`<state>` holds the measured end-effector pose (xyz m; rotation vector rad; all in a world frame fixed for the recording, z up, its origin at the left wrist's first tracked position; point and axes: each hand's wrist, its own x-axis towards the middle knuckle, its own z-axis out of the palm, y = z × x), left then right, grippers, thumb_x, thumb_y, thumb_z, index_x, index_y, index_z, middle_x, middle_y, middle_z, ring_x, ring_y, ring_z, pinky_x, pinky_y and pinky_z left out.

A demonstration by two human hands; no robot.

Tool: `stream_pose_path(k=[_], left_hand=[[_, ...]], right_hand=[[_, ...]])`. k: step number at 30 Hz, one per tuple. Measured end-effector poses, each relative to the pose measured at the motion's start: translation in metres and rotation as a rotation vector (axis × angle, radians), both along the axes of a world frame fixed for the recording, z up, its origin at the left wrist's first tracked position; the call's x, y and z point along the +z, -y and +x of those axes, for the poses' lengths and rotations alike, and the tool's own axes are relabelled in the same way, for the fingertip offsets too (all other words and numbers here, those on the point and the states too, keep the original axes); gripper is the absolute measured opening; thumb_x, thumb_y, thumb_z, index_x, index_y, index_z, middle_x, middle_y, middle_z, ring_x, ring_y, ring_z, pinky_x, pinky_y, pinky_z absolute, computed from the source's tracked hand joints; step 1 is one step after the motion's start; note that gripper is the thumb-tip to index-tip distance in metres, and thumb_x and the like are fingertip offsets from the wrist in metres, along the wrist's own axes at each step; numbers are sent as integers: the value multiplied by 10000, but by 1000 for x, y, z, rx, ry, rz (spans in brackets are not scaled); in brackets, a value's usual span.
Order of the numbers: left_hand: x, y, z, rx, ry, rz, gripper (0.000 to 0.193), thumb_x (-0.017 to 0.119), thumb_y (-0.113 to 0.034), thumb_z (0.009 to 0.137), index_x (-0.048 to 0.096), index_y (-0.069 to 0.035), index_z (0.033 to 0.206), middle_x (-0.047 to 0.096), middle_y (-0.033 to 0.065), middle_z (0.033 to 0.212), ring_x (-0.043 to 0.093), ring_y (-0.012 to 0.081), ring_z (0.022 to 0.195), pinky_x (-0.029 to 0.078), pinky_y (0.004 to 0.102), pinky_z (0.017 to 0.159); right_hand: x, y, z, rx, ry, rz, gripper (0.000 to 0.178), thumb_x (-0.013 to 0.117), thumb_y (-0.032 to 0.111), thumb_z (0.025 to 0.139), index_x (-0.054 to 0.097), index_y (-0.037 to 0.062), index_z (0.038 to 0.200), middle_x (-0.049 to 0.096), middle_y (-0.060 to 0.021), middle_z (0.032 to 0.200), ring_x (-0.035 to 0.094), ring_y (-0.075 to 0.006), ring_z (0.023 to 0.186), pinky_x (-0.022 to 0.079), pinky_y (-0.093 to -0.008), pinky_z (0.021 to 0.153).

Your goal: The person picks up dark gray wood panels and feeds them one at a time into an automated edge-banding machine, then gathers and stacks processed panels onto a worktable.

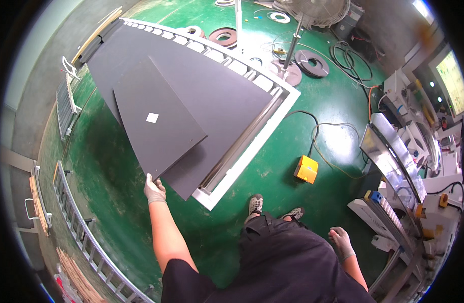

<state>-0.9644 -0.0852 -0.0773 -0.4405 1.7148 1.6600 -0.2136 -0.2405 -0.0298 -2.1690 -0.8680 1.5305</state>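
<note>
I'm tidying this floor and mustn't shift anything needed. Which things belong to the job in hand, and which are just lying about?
Seemingly in use:
labelled dark panel, its corner held by the left hand
larger dark panel underneath
white-framed stand

Apparently just lying about:
brown coil
dark grey coil

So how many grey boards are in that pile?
2 showing: a smaller board on top, its near corner in the left hand, and a bigger board beneath. More may be hidden underneath.
</note>
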Motion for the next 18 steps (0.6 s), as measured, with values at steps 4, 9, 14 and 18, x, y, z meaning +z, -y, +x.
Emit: stream_pose_path(k=[4,9,14,18], left_hand=[[27,-11,71,-296,109,171,281,600,-348,987,567,-70,1017,653,89,844,509,63,554,376,181,406],[23,-28,231,-479,229,256,272,585,-364,989,588,-94,1022,676,61,898,634,110,707,462,199,510],[28,0,364,-840,544,231,347,536,-375,1010,588,-40,1090,676,84,931,666,228,852,540,342,717],[14,41,375,-1134,1007,-21,552,435,-516,1008,512,-49,1292,621,151,1190,635,294,982,528,402,836]], right_hand=[[32,-52,-42,117,-269,-98,401,618,331,981,615,-17,1179,650,-59,1033,607,-138,948,492,-275,854],[27,-142,-120,495,-335,59,462,593,370,989,597,-16,1242,631,-89,1151,590,-147,1049,483,-283,908],[15,-190,-209,58,-665,91,484,569,408,991,560,18,1277,633,-101,1177,609,-216,1079,477,-356,967],[-34,-189,-211,-353,-1075,13,531,530,436,997,521,10,1314,615,-127,1252,599,-295,1124,446,-434,1024]])
